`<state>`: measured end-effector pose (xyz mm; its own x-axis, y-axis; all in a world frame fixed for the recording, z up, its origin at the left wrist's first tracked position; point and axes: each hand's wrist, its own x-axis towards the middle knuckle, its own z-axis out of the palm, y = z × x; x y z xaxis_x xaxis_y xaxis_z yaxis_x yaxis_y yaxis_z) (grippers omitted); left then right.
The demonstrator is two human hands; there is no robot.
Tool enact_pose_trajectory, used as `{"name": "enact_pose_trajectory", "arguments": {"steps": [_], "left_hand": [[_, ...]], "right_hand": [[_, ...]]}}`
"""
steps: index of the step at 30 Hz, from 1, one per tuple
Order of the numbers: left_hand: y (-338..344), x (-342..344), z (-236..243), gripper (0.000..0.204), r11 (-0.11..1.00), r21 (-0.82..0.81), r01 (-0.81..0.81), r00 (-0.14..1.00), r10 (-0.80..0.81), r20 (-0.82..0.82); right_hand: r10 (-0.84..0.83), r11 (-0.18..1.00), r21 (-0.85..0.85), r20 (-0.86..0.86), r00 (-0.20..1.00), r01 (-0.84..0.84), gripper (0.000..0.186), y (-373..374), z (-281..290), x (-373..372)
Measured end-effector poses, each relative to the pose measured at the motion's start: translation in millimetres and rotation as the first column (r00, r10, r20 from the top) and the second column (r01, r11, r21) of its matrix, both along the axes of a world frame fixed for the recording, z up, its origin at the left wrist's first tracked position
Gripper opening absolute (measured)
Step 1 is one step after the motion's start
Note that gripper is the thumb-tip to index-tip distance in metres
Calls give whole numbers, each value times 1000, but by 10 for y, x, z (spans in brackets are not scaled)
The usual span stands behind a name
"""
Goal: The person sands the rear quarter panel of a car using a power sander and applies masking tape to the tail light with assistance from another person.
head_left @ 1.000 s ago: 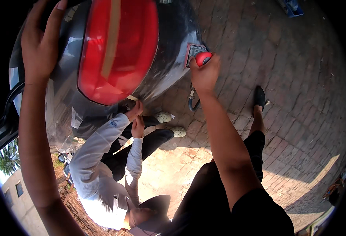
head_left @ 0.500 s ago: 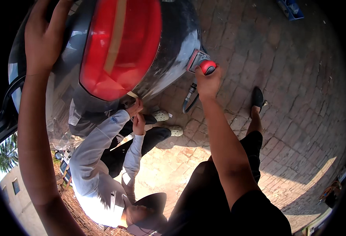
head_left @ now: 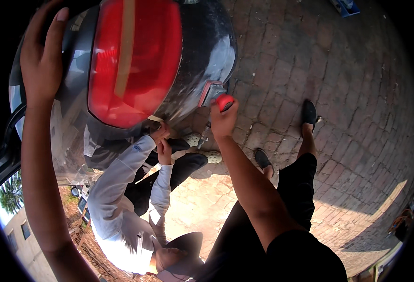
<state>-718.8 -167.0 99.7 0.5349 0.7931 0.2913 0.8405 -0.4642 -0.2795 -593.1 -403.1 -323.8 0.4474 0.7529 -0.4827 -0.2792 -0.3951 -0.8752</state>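
Observation:
My left hand [head_left: 42, 66] rests open on the car body near the upper left, beside a red tail light [head_left: 153, 61] crossed by tan masking tape [head_left: 126, 56]. My right hand [head_left: 223, 117] grips the red-topped sander [head_left: 212, 93], its pad against the whitened, scuffed patch of the dark rear panel [head_left: 200, 28]. A hose coupling [head_left: 204, 137] hangs below the tool. Just below the tail light, a co-worker's two hands [head_left: 161, 135] pinch at a pale strip of tape [head_left: 155, 118].
The co-worker [head_left: 117, 216] crouches at lower left in a white long-sleeved top and pale clogs. My dark shoes [head_left: 309, 112] stand on brick paving [head_left: 352, 94]. A blue container [head_left: 345, 7] lies at the top; building and tree show at far left.
The sander in my right hand has moved down and left along the panel. My second shoe has come into view beside my arm. The co-worker's hands have barely moved.

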Motion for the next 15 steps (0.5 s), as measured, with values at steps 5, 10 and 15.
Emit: {"name": "enact_pose_trajectory", "arguments": {"steps": [5, 10, 15], "left_hand": [[-61, -80, 14, 52, 998, 29, -62, 998, 62, 22], [9, -155, 66, 53, 997, 36, -67, 997, 66, 29], [11, -180, 90, 53, 1000, 17, -8, 1000, 9, -15]], "right_hand": [[15, 995, 99, 64, 998, -21, 49, 243, -50, 265], [-93, 988, 127, 48, 994, 87, 52, 722, 32, 483], [-66, 993, 105, 81, 995, 57, 65, 375, 276, 79]]}}
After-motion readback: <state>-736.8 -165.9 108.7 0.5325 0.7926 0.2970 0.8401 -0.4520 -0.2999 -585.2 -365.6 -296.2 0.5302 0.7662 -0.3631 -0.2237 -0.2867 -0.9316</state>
